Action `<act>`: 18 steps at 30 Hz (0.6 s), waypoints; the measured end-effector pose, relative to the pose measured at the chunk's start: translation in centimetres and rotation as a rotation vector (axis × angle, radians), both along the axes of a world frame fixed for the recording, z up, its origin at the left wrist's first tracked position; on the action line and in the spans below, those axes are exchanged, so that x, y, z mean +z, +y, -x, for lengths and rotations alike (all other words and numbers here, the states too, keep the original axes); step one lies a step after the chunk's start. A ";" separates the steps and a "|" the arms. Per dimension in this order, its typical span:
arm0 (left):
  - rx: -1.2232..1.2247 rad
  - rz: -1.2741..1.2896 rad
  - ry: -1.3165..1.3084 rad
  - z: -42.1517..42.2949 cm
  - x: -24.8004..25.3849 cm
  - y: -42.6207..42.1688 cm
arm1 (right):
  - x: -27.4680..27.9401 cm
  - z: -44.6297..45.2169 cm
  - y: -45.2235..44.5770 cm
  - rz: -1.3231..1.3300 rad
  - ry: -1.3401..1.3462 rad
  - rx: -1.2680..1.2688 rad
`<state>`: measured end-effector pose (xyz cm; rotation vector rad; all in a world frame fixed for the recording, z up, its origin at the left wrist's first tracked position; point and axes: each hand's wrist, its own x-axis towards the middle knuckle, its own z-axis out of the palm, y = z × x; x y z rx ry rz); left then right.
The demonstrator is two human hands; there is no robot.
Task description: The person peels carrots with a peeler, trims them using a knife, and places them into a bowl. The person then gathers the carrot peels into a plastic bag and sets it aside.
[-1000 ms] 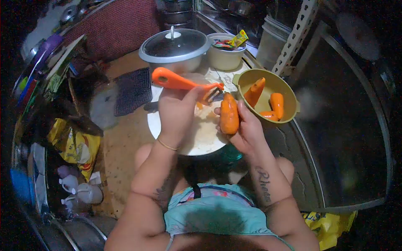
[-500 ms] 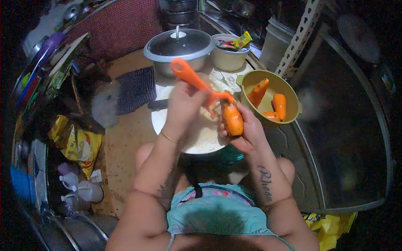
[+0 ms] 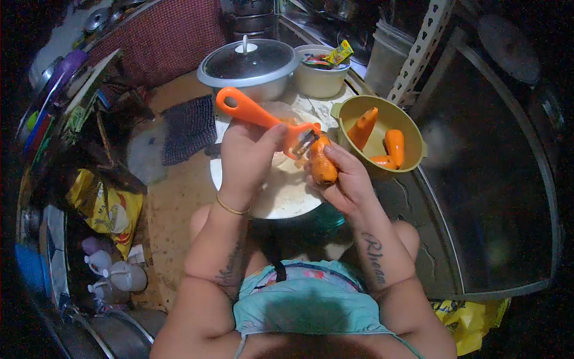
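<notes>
My left hand (image 3: 251,154) is closed round an orange vegetable peeler (image 3: 242,105), its looped handle sticking up to the left. The peeler's blade end is at the upper end of a carrot (image 3: 323,164). My right hand (image 3: 348,179) grips this short, thick carrot from the right side, thumb on top. Both hands are above a round white board (image 3: 287,202), which has some peelings on it, partly hidden by my left hand. To the right, an olive-green pot (image 3: 421,134) holds 3 carrots, one propped upright (image 3: 363,127) and another lying nearby (image 3: 394,148).
A lidded pot (image 3: 251,66) and a cream tub (image 3: 323,81) with packets stand behind the board. A dark woven mat (image 3: 190,130) and a dark knife handle (image 3: 212,150) are at left. Plastic jugs (image 3: 127,276) and a yellow bag (image 3: 107,203) sit on the floor.
The peeler has shifted left and its handle now lies flatter. Both hands and the carrot appear slightly further left, and the whole view has shifted a little too.
</notes>
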<state>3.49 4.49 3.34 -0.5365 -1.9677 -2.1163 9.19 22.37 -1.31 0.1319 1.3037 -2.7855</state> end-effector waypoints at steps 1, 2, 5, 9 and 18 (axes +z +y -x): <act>-0.040 -0.020 -0.031 0.2 -0.2 0.0 | -0.5 0.2 0.2 0.021 0.019 0.024; -0.079 -0.040 -0.061 0.2 -0.3 -0.1 | -0.7 0.2 0.2 0.042 0.038 0.047; -0.129 -0.103 -0.071 0.0 -0.3 0.0 | -0.3 0.1 -0.1 0.084 0.067 0.048; -0.329 0.055 -0.201 0.0 0.5 -0.5 | -1.2 0.6 0.4 0.246 0.085 0.030; -0.442 0.085 -0.138 0.5 -0.5 0.8 | 0.0 -0.1 -1.1 0.333 0.021 0.100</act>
